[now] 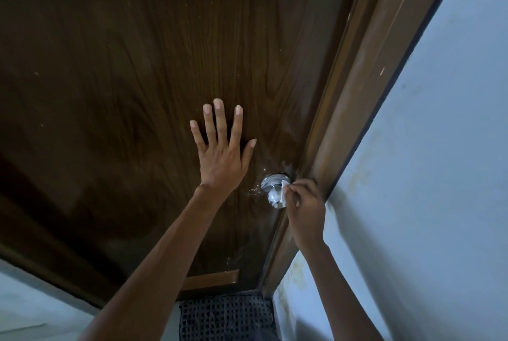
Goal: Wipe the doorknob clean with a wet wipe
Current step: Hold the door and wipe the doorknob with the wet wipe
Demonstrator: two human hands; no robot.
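Observation:
A shiny round metal doorknob (pixel 272 194) sticks out of the dark brown wooden door (pixel 137 71), close to its right edge. My right hand (pixel 303 207) is closed on a small white wet wipe (pixel 284 192) and presses it against the right side of the knob. My left hand (pixel 221 148) lies flat on the door with fingers spread, just left of and above the knob, holding nothing.
The brown door frame (pixel 365 98) runs right beside the knob, with a pale blue wall (pixel 439 175) to its right. A dark grid-patterned mat (pixel 225 316) lies on the floor at the foot of the door. A pale wall shows at lower left.

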